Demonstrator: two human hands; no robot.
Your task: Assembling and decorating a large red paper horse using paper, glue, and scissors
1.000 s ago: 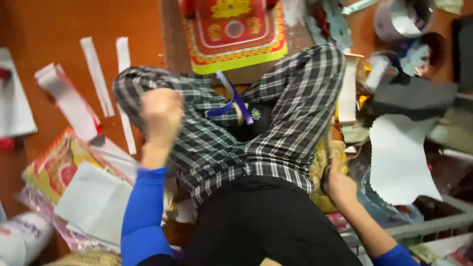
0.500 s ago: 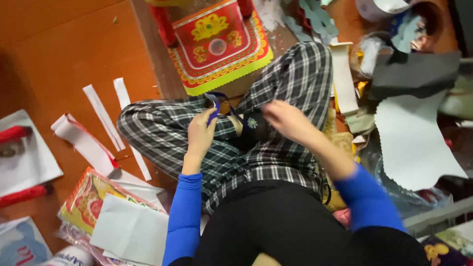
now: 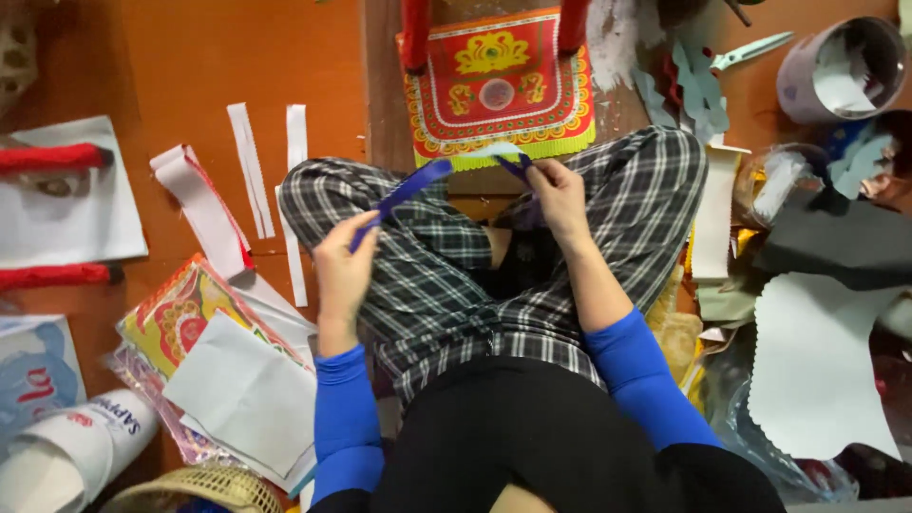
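Blue strip [image 3: 408,187] stretched between left hand [image 3: 344,266] and right hand [image 3: 556,195]; both apparently pinching it.

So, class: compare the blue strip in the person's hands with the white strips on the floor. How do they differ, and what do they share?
The blue strip is held off the floor, stretched between the left hand and right hand; the white strips lie loose and untouched on the floor. The blue strip slants across the lap; the white strips lie nearly upright in the picture. Colour differs too. Both are long, narrow and flat.
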